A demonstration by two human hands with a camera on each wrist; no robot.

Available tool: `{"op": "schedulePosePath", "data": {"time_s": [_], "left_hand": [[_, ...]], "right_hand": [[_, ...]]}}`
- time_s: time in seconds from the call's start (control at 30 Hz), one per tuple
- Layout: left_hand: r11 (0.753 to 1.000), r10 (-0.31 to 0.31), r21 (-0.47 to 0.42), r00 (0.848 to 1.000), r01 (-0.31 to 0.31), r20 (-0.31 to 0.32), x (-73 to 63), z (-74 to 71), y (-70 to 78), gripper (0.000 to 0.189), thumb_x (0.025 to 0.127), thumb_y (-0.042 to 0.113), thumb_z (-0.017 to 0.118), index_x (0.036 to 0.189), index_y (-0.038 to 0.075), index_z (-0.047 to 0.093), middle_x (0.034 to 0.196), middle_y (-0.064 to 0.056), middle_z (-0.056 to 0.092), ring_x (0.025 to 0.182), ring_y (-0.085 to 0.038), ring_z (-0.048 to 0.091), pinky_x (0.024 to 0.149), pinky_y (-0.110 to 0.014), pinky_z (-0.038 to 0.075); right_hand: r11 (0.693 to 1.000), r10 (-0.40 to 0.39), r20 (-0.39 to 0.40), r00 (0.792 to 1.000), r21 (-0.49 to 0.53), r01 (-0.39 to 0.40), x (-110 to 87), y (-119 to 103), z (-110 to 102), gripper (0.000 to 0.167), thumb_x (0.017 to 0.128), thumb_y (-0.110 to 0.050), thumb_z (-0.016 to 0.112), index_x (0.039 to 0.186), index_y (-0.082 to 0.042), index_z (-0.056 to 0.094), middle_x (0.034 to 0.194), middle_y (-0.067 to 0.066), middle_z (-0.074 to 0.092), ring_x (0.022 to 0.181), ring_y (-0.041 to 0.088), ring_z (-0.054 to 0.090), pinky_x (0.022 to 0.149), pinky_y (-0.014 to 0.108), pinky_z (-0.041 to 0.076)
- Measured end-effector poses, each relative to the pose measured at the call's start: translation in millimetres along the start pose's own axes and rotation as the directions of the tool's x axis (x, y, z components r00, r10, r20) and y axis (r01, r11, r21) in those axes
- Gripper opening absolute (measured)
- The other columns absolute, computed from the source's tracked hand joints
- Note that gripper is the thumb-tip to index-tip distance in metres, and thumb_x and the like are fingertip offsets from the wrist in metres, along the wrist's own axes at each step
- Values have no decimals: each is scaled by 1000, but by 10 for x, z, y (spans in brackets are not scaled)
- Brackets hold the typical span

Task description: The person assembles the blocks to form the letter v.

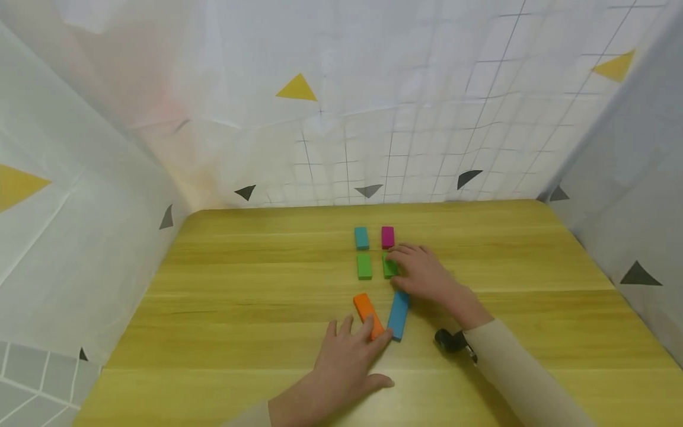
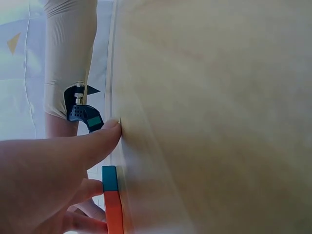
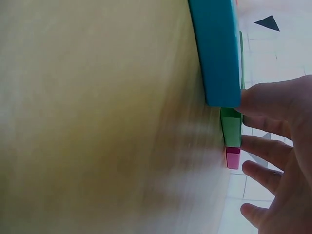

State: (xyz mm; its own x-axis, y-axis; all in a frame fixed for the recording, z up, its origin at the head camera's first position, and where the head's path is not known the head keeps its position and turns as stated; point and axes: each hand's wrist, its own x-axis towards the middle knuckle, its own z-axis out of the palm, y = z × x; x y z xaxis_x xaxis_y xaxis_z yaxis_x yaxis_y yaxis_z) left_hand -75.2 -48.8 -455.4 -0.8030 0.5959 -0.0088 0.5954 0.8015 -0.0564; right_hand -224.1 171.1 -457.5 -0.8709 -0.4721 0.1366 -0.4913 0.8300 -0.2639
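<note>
Directly beneath left fingers (image 1: 364,331), orange block (image 1: 366,307)

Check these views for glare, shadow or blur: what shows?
Head view: pale sheen on the tabletop near the bottom, soft shadow beside the right sleeve; left wrist view: tabletop hazy, its grain washed out; right wrist view: tabletop grain smeared, dim shading near the fingers, while edges of the blue block look fairly clear.
</note>
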Motion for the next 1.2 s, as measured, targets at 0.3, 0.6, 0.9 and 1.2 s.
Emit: {"op": "schedulePosePath", "data": {"time_s": [0.3,0.6,0.9,1.2], "left_hand": [[1000,-3,-17,1000,3,20,24,-22,2,78,82,80,49,149,42,40,146,-1,51,127,-38,55,100,-60,45],[1000,-2,-11,1000,2,5,31,-3,8,77,82,80,50,148,42,41,145,-1,52,126,-38,55,99,-60,46],[1000,-2,12,1000,2,17,11,6,1,78,81,82,48,149,43,39,146,0,52,126,-37,56,100,-57,47],[1000,1,3,1000,-1,-2,-6,18,-6,78,81,81,50,148,42,41,145,0,52,125,-38,57,101,-56,46]], "right_hand": [[1000,-13,-12,1000,2,13,39,49,4,43,83,-22,72,124,-11,65,132,8,64,131,32,52,110,59,36],[1000,-24,-17,1000,2,24,32,74,-10,41,83,-21,72,122,-10,66,129,9,65,130,33,53,110,59,36],[1000,-12,-22,1000,14,13,-3,82,-26,40,82,-23,73,121,-12,67,130,8,65,130,33,52,112,56,35],[1000,-25,-54,998,14,25,-79,59,-78,40,82,-25,74,119,-11,67,128,8,67,128,33,54,111,56,35]]}}
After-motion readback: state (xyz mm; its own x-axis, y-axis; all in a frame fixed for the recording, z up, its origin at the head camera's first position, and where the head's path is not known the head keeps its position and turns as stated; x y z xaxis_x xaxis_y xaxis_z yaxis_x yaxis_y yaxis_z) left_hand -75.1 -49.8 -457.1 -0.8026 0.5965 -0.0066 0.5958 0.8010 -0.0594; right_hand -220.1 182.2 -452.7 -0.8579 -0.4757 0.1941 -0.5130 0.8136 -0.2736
